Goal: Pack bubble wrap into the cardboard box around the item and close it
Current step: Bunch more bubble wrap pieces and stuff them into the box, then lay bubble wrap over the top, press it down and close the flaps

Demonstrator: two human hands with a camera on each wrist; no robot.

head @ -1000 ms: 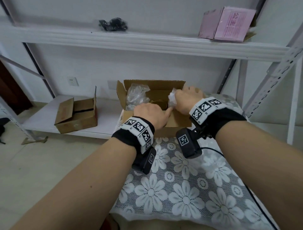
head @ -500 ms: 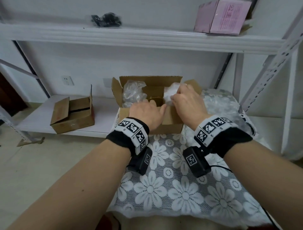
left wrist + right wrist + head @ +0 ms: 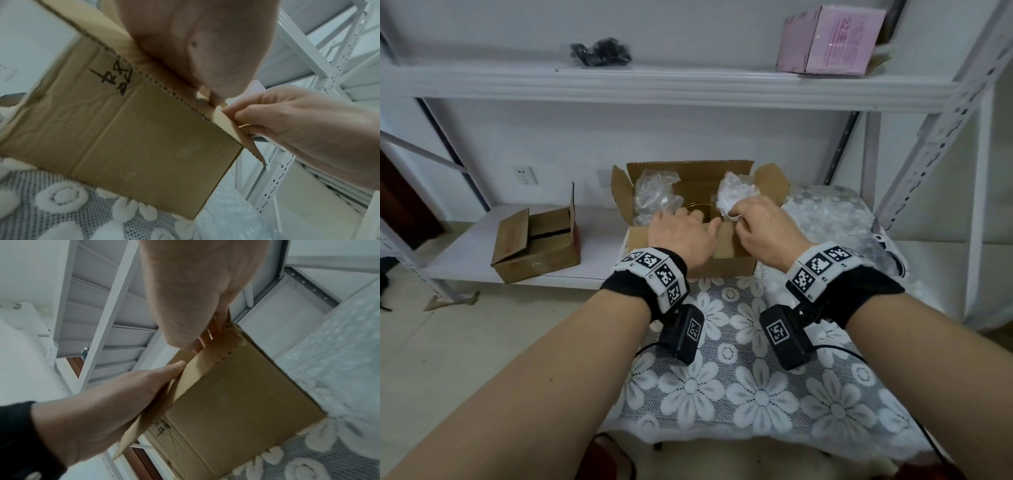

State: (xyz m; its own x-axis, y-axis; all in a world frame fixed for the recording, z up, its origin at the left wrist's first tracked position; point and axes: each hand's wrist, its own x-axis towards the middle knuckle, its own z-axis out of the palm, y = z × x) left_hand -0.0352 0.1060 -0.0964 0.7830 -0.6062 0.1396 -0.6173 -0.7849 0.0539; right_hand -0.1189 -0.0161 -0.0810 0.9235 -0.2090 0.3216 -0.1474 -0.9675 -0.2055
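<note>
Since the earlier frame, the right hand (image 3: 763,233) has been drawn back to frame centre, fingers pinching a bubble wrap wad (image 3: 736,195) inside the cardboard box (image 3: 722,263). The near flap is pressed flat-fingered by the left hand (image 3: 681,236). Stuffing is underway; tucking beside the item is called for next.

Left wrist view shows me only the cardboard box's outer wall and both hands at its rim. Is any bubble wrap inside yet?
Observer: Yes. In the head view, one wad of bubble wrap sits in the left side of the cardboard box.
Operator: And the right side?
Observer: The right hand touches a second wad there, which bulges above the rim.
Operator: Flaps?
Observer: The far flap stands upright, open.
</note>
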